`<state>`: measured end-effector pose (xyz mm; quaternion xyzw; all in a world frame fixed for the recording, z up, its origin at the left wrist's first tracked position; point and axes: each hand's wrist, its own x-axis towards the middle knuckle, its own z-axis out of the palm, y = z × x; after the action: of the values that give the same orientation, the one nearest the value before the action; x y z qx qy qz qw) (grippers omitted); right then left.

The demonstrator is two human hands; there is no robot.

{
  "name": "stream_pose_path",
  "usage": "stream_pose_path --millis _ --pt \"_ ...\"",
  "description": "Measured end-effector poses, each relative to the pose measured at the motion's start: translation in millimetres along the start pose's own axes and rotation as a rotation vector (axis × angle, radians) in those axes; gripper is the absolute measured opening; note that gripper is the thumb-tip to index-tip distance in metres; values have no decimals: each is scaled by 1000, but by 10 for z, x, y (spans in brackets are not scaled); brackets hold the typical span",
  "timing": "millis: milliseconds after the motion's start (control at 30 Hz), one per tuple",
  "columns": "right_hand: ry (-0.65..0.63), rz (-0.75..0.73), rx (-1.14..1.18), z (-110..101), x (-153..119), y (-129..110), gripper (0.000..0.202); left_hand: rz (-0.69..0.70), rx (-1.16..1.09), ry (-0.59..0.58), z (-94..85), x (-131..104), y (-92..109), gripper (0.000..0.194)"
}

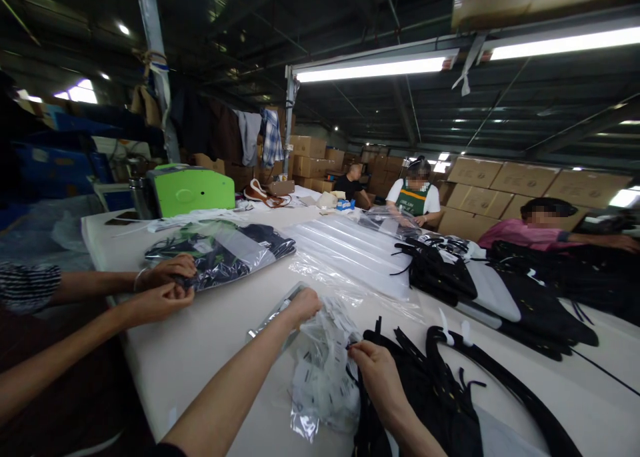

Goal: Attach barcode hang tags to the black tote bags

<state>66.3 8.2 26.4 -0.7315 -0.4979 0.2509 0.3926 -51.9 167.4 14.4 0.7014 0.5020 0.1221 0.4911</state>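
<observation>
My left hand is closed at the upper edge of a clear plastic bag of small white pieces with dark marks. Under that wrist lies a flat grey item on the table. My right hand has its thumb and finger pinched at the bag's right side, by a small dark bit too small to name. Black garments with straps lie under and to the right of my right hand.
At the left, a co-worker's hands hold a plastic-wrapped dark garment. Clear plastic sheets cover the white table's middle. More black garments lie right. A green machine stands back left; several people sit or stand beyond.
</observation>
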Motion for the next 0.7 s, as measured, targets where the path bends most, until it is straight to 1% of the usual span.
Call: stream_pose_path --millis 100,233,333,467,600,700 --pt "14 29 35 -11 35 63 29 24 -49 -74 -82 -51 -20 21" --pt "31 49 78 -56 89 120 30 69 -155 -219 -204 -137 -47 24" --pt "45 70 101 -77 127 160 31 85 -215 -289 -243 -175 -65 24" --pt "21 82 128 -13 133 193 31 86 -237 -284 -219 -183 -81 24" --pt "-41 71 138 167 90 172 24 88 -243 -247 -197 -182 -72 22" --pt "-107 52 164 281 35 129 22 95 -221 -190 -197 -172 -66 21"
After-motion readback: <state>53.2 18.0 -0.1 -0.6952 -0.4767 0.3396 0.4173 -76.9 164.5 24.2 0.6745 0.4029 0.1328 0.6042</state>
